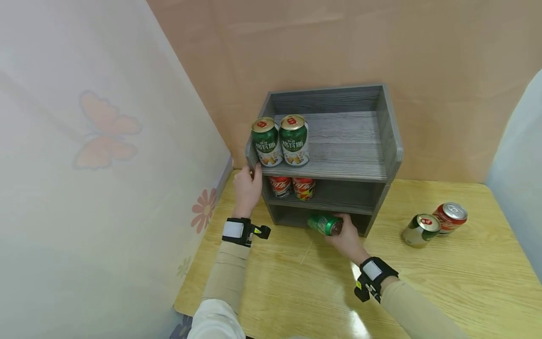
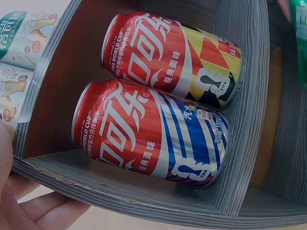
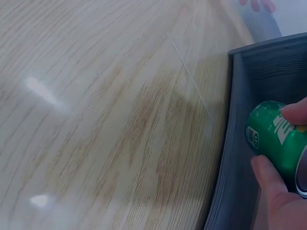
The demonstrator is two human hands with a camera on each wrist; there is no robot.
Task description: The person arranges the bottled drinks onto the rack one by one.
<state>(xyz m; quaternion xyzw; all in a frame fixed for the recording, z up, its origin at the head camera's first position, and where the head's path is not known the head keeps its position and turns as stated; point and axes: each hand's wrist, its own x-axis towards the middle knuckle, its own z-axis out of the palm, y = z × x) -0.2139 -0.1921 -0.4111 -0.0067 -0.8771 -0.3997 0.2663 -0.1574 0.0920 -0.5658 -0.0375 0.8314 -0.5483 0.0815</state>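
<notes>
A grey wooden shelf (image 1: 347, 207) stands on the table. My left hand (image 1: 248, 187) holds its left side panel; in the left wrist view the fingers (image 2: 53, 211) lie along the panel's outer side. At the bottom compartment, my right hand (image 1: 348, 239) grips a green soda can (image 1: 323, 224), which lies tilted on its side with one end towards me. The right wrist view shows thumb and fingers around this green can (image 3: 276, 139). Two red cola cans (image 2: 153, 134) stand side by side at the left of the middle compartment.
Two green-and-white cans (image 1: 294, 141) stand on the top board at left. On the table to the right of the shelf are a gold-topped can (image 1: 419, 231) and a red can (image 1: 451, 217). A patterned wall panel (image 1: 127, 188) rises close on the left.
</notes>
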